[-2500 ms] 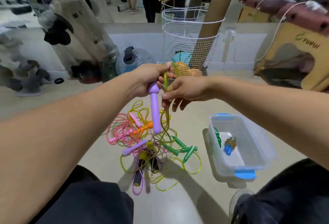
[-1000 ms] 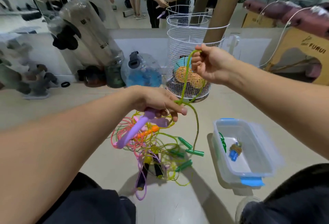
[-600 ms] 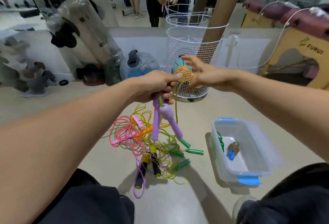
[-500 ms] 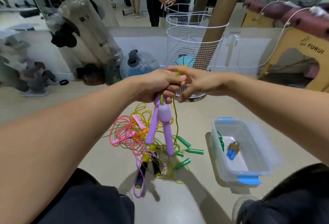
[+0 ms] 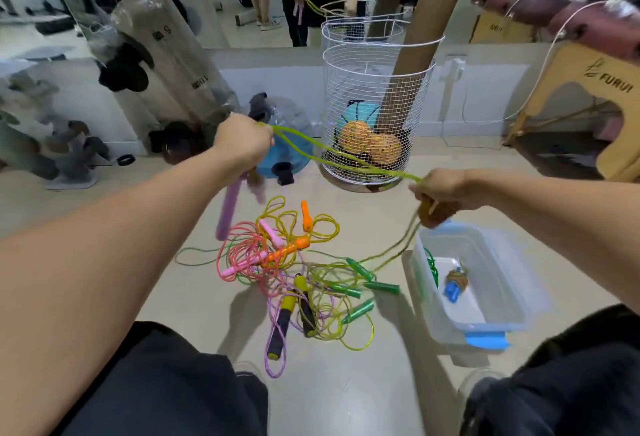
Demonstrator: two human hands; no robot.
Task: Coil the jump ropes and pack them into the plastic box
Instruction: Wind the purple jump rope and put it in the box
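Note:
My left hand (image 5: 242, 146) grips the purple handles (image 5: 227, 210) of a jump rope, which hang down from my fist. Its yellow-green cord (image 5: 332, 155) stretches in two strands across to my right hand (image 5: 441, 195), which holds the cord and lets it trail down to the floor. A tangle of jump ropes (image 5: 294, 269) with pink, orange, green and black-yellow handles lies on the floor between my knees. The clear plastic box (image 5: 498, 283) with blue clips sits open at the right, holding a green rope and a small blue item.
A white wire basket (image 5: 377, 103) with balls and cardboard tubes stands behind the pile. A blue water jug (image 5: 287, 137) lies beside it. Wrapped bundles lean at the left wall, a wooden stool (image 5: 595, 89) is at the right. A mirror shows people.
My hands were together above the pile; now they have pulled apart, the left up and left, the right out over the box, stretching the yellow-green cord between them.

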